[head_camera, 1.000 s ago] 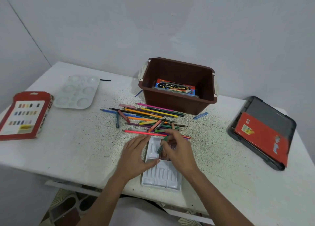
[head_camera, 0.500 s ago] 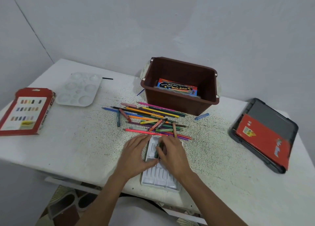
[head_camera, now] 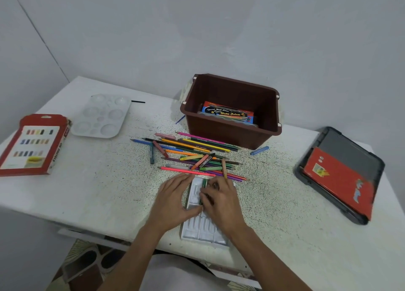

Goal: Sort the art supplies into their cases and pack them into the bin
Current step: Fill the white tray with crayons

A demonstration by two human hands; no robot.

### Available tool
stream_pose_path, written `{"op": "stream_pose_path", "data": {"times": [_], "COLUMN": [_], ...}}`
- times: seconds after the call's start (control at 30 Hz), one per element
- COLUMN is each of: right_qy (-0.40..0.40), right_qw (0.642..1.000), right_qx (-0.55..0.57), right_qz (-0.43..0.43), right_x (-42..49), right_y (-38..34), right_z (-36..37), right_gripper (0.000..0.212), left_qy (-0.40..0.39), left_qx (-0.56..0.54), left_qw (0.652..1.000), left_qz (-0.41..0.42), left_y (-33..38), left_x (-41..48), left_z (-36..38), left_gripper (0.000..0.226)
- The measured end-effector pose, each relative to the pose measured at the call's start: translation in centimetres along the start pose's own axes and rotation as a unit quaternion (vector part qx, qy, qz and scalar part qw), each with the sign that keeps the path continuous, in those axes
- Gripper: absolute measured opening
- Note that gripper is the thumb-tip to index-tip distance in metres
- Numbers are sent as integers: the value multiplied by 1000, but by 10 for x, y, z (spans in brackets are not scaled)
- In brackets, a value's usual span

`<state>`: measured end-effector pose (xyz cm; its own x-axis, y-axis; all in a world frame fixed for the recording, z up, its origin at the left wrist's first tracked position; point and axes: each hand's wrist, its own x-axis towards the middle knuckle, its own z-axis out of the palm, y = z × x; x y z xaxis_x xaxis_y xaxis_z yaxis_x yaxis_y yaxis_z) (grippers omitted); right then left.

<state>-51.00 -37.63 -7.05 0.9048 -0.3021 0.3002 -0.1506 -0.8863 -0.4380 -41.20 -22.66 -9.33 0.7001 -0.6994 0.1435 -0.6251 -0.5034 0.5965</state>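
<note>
A white slotted crayon tray [head_camera: 205, 228] lies at the table's near edge. My left hand [head_camera: 173, 199] rests flat on its left side, thumb against the tray. My right hand [head_camera: 221, 200] has its fingers curled over a dark green crayon [head_camera: 204, 184] that lies in a slot at the tray's far end. Beyond the tray sits a loose pile of coloured pencils and crayons [head_camera: 197, 153]. The brown bin [head_camera: 232, 113] stands behind the pile with a watercolour box [head_camera: 228, 113] inside.
A red oil-pastel box [head_camera: 32, 144] lies at the far left, a white paint palette [head_camera: 102, 116] beside it. On the right, a grey bin lid [head_camera: 346, 159] carries a red pencil case [head_camera: 337, 181]. A blue crayon [head_camera: 259, 150] lies by the bin.
My right hand brought the green crayon down from above the tray's far end into a slot. My left hand stayed on the tray's left side.
</note>
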Motion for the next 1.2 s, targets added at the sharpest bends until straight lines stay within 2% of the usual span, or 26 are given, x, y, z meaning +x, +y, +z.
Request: {"op": "stream_pose_path", "data": {"times": [0.13,0.27,0.47,0.67,0.83,1.03,1.2], "right_qy": [34,89,21,20,62,95,12], "right_qw": [998,988,977,976,970,966,951], "right_qx": [20,-39,-96,-81,15,174,267], "right_qz": [45,121,187,203,234,167,156], "right_x": [6,22,36,44,43,37,30], "right_y": [6,17,23,23,20,-2,-16], "right_z": [-8,-22,-22,-20,-27,-44,-53], "right_gripper": [22,17,26,21,21,12,23], "left_qy": [1,-3,-5,-5,-8,-7,-10], "left_qx": [3,4,7,7,9,15,20], "left_qw": [1000,1000,1000,1000,1000,1000,1000], "left_qz": [0,-1,-1,-3,-1,0,2], "left_y": [1,2,2,2,2,2,3], "left_x": [1,0,0,0,1,0,1], "left_z": [0,-1,-2,-2,-3,-3,-4], "left_gripper": [91,94,96,94,94,93,93]}}
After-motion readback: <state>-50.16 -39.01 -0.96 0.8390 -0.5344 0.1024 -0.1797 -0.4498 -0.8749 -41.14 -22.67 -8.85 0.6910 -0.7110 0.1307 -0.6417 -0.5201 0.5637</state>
